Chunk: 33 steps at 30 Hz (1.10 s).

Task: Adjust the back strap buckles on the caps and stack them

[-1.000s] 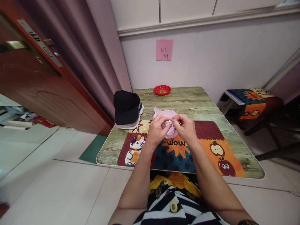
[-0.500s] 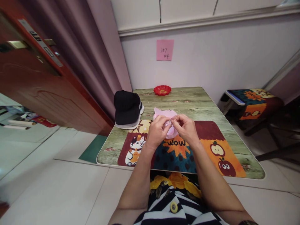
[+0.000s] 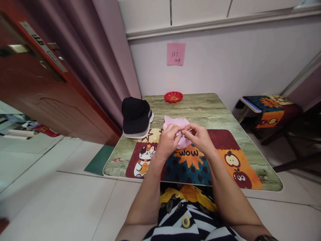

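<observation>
Above a pink dish with a cat-ear rim (image 3: 185, 143), my two hands meet, fingertips almost touching. The fingers of my left hand (image 3: 170, 139) are closed in a pinch. My right hand (image 3: 198, 136) pinches too, its thumb and forefinger right against the left fingertips. Whatever small thing lies between them is mostly covered by the fingers and cannot be made out. Under the dish is a colourful mat (image 3: 190, 170) with a "WOW" print, a cat and apples. The hands hide much of the dish's inside.
A red scalloped dish (image 3: 173, 97) stands at the table's far edge. Stacked caps (image 3: 136, 115), black on top, sit at the left edge. A pink note (image 3: 176, 54) is on the wall. A wooden door (image 3: 57, 100) stands left; a stool with a printed cover (image 3: 272, 107) is at right.
My right fingers have shifted slightly left over the left fingertips. A small silvery-white thing seen between them before is now mostly covered.
</observation>
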Tool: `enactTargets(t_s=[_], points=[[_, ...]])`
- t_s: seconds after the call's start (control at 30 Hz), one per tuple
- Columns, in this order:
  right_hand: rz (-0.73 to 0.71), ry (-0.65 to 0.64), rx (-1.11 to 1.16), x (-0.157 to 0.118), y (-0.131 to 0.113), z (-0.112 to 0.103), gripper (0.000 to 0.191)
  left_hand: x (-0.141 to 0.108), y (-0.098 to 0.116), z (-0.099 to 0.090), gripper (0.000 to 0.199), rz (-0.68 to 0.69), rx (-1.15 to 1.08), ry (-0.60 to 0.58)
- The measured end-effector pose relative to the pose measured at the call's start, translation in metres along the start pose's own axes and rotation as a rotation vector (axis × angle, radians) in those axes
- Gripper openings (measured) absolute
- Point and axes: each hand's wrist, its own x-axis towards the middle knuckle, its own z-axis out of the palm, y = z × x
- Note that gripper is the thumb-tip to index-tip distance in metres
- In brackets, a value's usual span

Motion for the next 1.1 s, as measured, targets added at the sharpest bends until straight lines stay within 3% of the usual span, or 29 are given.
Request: enactTargets(t_s=[0.13, 0.63, 0.8, 0.97, 1.1], points=[[0.087, 0.028, 0.11, -0.001, 0.002, 0.001, 0.027, 0.0, -0.002, 0.0, 0.017, -0.016, -0.017, 0.008], [0.063, -0.03, 0.038, 0.003, 0.001, -0.008, 0.026, 0.0, -0.009, 0.004, 0.016, 0.032, -0.032, -0.032], [-0.007, 0.125, 0.032, 0.001, 0.007, 0.005, 0.025, -0.001, -0.006, 0.003, 0.018, -0.066, 0.025, 0.111], [-0.017, 0.057, 0.044, -0.002, 0.007, 0.01, 0.02, -0.002, -0.002, 0.005, 0.019, -0.115, -0.068, 0.101], [-0.013, 0.089, 0.032, -0.003, 0.008, 0.012, 0.017, -0.002, -0.005, 0.014, 0.02, -0.251, -0.259, 0.142]])
